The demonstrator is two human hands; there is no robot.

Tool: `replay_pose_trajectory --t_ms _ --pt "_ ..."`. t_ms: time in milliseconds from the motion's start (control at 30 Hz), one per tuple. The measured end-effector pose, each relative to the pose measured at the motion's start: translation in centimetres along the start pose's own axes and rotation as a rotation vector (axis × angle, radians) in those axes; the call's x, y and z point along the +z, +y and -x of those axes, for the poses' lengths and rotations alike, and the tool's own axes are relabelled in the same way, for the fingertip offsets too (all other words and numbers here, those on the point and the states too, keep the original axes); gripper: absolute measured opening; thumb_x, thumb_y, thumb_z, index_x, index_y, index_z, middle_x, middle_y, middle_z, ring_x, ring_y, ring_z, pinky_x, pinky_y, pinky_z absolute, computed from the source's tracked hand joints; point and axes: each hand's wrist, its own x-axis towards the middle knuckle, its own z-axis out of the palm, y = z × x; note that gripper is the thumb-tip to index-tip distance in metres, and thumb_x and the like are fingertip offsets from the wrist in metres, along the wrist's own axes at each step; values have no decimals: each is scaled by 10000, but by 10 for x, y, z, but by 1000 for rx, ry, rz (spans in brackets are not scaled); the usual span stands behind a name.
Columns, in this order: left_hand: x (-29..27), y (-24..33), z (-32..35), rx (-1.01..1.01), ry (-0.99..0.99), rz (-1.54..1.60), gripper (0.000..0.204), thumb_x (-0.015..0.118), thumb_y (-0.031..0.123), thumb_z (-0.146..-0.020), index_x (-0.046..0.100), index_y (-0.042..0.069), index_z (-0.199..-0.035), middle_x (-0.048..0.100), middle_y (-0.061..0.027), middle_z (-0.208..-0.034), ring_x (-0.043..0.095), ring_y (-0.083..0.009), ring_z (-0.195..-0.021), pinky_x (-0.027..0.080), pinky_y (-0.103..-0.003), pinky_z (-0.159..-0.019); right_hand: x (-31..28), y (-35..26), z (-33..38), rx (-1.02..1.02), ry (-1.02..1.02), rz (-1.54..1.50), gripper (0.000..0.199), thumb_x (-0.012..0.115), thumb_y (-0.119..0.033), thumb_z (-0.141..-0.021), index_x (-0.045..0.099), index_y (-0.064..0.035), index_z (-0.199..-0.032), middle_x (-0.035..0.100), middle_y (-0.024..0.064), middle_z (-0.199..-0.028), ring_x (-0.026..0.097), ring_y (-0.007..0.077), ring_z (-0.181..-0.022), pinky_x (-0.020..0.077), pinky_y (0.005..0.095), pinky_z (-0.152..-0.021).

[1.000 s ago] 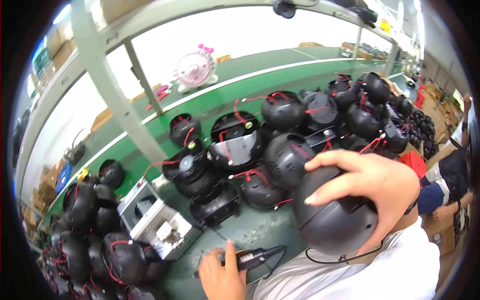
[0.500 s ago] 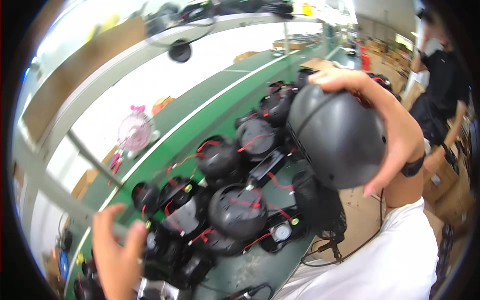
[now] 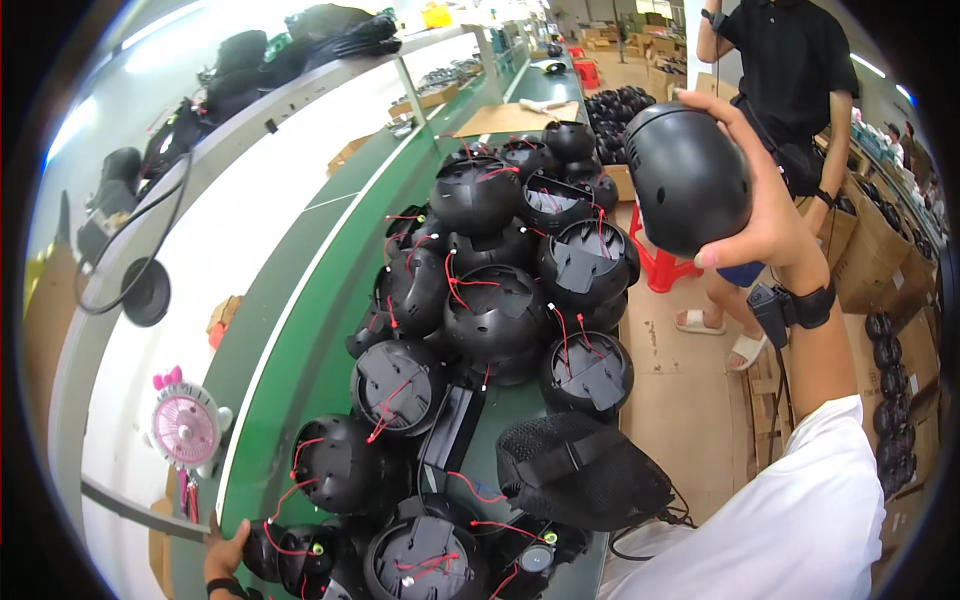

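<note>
The right hand (image 3: 765, 215) was raised at about two o'clock in the view, fingers spread and wrapped around the back of a rounded black fan housing (image 3: 685, 175), thumb pressed on its lower edge. The housing sat to the nine o'clock side of the palm, lifted well clear of the counter (image 3: 300, 330). A black wristband (image 3: 810, 305) circled that wrist, and a white sleeve (image 3: 800, 510) covered the upper arm at five o'clock.

The left hand (image 3: 225, 550) lay low at seven o'clock, at the near edge of the green counter, fingers resting just beside a black housing with red wires (image 3: 345, 465); whether it gripped anything could not be told.

Between the two hands, a heap of black fan housings (image 3: 500, 290) with red and white wires filled the counter, open sides mostly up. A black mesh grille (image 3: 580, 470) lay at six o'clock, touching the heap. A small pink fan (image 3: 187, 428) stood at eight o'clock on the white surface beside the counter. At one o'clock, another person in a black shirt (image 3: 790, 60) stood on the floor near a red stool (image 3: 665, 265), with cardboard boxes (image 3: 880, 240) at three o'clock.
</note>
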Motion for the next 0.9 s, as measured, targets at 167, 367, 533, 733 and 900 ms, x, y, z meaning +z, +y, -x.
replay_pose_trajectory --t_ms 167,367,533,733,900 --pt "53 -39 -42 88 -39 145 994 799 454 -849 296 37 -1599 567 -297 -1420 536 -380 -1346 418 -435 -1112 32 8 -20 -131 -139 270 1128 940 -337 -528 446 -83 -1510 516 78 -1446 556 214 -1278 421 362 -1107" --pt "50 -42 -61 -46 -188 168 996 787 473 -861 294 6 -1589 546 -316 -1430 564 -399 -1306 452 -426 -1083 72 3 -65 -383 -199 444 1033 928 -313 -511 526 -173 -1452 573 124 -1361 554 340 -1255 439 452 -1099" --pt "66 -27 -40 -3 -105 285 1036 873 399 -767 325 -48 -1524 598 -277 -1338 632 -380 -1157 552 -485 -931 117 -6 -107 -480 -349 469 1089 950 -332 -476 517 -223 -1469 518 219 -1404 571 394 -1249 505 467 -1037" --pt "54 -16 -20 -29 -63 398 956 896 231 -664 419 -55 -1441 618 -226 -1255 656 -316 -1071 552 -410 -906 165 -47 -156 -474 -524 463 1109 964 -348 -482 504 -217 -1482 560 207 -1350 619 407 -1192 526 471 -997" --pt "-39 49 40 37 47 194 943 856 351 -699 440 -44 -1448 601 -303 -1326 600 -356 -1236 477 -409 -1031 200 -63 -158 -562 -761 409 1083 952 -236 -500 491 -186 -1478 535 207 -1349 608 414 -1177 524 450 -973"
